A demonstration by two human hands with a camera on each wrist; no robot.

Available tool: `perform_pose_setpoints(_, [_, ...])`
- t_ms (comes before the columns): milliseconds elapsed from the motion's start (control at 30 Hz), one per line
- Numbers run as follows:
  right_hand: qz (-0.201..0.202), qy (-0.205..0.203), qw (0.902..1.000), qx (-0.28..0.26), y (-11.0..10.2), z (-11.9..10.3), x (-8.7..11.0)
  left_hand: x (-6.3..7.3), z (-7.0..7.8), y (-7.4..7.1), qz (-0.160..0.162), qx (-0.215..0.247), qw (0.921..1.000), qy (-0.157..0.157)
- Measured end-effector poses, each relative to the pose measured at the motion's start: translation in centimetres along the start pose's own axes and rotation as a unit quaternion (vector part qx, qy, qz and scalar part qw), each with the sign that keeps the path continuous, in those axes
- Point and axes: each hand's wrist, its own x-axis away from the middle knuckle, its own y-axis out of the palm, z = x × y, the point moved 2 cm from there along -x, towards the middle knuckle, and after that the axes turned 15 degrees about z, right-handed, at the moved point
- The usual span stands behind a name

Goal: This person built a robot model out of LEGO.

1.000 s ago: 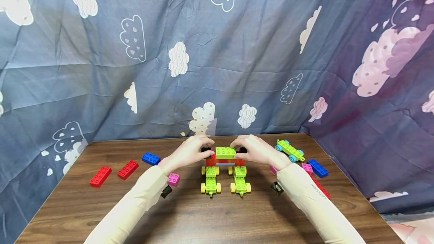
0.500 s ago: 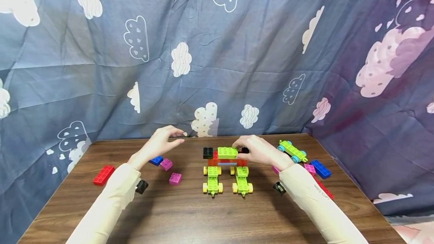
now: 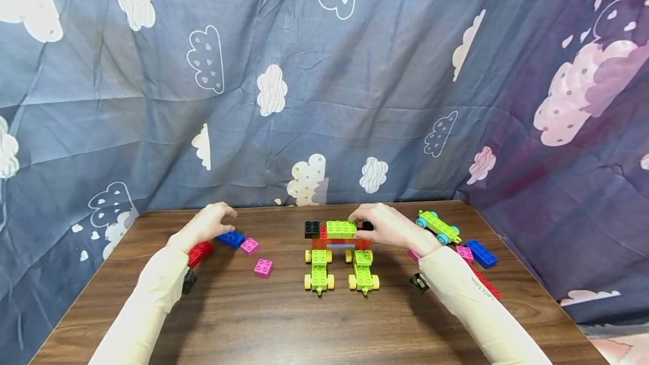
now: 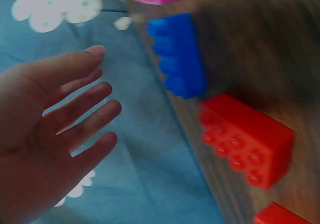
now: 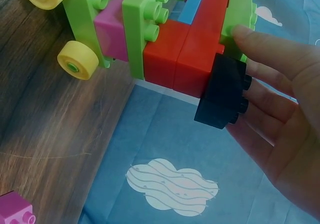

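While the build [image 3: 334,231] seems gripped by the right hand [image 3: 389,226], bricks [image 3: 231,239] are likely sought. The wide-fingered left hand [image 3: 209,223] should be lowered next.

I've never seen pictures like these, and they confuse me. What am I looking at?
There's no robot here, just a person's two bare hands. The wide picture comes from a camera worn on the head. The tilted ones come from cameras on the wrists, so each shows one hand close up. On the wooden table stands a brick build on two green bases with yellow wheels. The right hand grips its right end. The left hand holds nothing and hovers near a blue brick and a red brick. Pink bricks and other loose pieces lie around, including a green car. Behind hangs a cloth with clouds.
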Motion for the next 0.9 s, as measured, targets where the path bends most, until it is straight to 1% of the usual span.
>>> perform_pose_setpoints(67, [-0.001,0.003,1.0000,0.001,-0.1,0.0,0.0,0.3,-0.3,0.5,-0.027,-0.010,0.9996,-0.007])
perform_pose_setpoints(133, [0.000,0.002,1.0000,0.005,-0.1,0.0,0.0,0.5,-0.4,1.0,-0.045,-0.017,0.9988,-0.011])
perform_pose_setpoints(267, [0.002,-0.001,1.0000,0.007,-0.1,0.0,0.0,0.7,-0.6,1.8,-0.054,-0.035,0.9979,0.000])
perform_pose_setpoints(367, [0.003,-0.001,1.0000,0.004,0.0,0.0,0.1,0.8,-0.9,2.4,-0.062,-0.045,0.9971,0.001])
perform_pose_setpoints(533, [0.005,0.001,1.0000,0.005,0.1,0.1,0.2,0.7,-1.5,3.0,-0.083,-0.047,0.9951,-0.028])
perform_pose_setpoints(667, [0.004,-0.001,1.0000,0.005,0.1,0.1,0.1,0.7,-1.7,3.1,-0.082,-0.040,0.9949,-0.044])
perform_pose_setpoints(800, [-0.001,0.001,1.0000,0.003,0.2,0.2,0.1,0.6,-1.8,3.2,-0.074,-0.039,0.9957,-0.040])
perform_pose_setpoints(900, [-0.003,0.003,1.0000,0.002,0.2,0.2,0.1,0.7,-2.0,3.4,-0.065,-0.041,0.9968,-0.024])
